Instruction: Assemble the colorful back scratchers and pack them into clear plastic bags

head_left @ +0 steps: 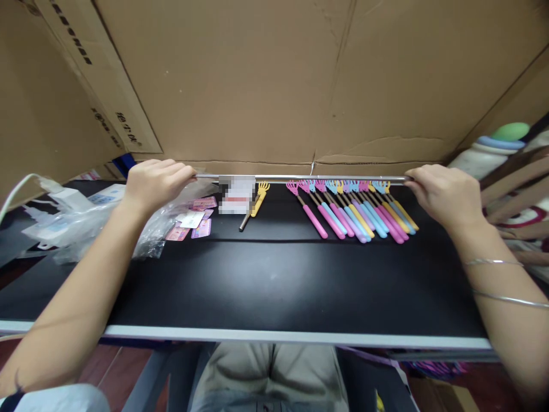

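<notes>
A long thin metal rod (278, 178) runs left to right above the far side of a black table (274, 280). My left hand (154, 180) grips its left end and my right hand (446, 191) grips its right end. Several small back scratchers (355, 212) with pink, blue, purple and yellow handles lie in a tight row under the rod's right half, their claw heads at the rod. One yellow scratcher (257, 203) lies apart near the middle, beside a blurred card (237, 195).
Clear plastic bags (81, 226) and small pink and white printed cards (193, 220) lie at the table's left. Large cardboard boxes (274, 80) wall the back. A white cable (17, 191) is at far left; bottles and cloth (506, 154) at right.
</notes>
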Demonstrator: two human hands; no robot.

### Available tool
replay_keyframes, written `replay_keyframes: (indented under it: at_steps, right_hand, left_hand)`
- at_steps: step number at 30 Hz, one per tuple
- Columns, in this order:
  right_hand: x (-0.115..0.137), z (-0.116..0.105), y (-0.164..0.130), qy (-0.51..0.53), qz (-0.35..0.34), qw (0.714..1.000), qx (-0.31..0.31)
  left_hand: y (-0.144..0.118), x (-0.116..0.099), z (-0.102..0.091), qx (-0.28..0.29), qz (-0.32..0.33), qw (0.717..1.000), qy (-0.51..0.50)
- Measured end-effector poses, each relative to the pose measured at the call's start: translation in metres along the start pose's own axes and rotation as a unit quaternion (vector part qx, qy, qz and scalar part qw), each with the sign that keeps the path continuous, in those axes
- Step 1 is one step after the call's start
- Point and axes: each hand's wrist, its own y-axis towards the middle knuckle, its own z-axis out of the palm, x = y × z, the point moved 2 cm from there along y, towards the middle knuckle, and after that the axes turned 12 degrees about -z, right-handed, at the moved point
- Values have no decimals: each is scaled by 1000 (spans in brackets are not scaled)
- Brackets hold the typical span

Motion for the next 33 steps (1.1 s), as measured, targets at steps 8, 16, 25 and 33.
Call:
replay_keyframes:
  at_steps: [8, 16, 25, 33]
  right_hand:
    - [4, -5, 3, 53, 2, 998, -43]
    - [10, -9, 6, 72, 10, 996, -44]
    - [18, -5, 7, 35, -26, 998, -53]
    - [64, -19, 13, 74, -92, 992, -36]
  left_hand:
    - [-2, -6, 6, 13, -13, 999, -47]
    - [-2, -10, 3, 30, -28, 997, -58]
    - [-4, -7, 5, 12, -33, 998, -51]
    - [-3, -53, -6, -27, 37, 992, -118]
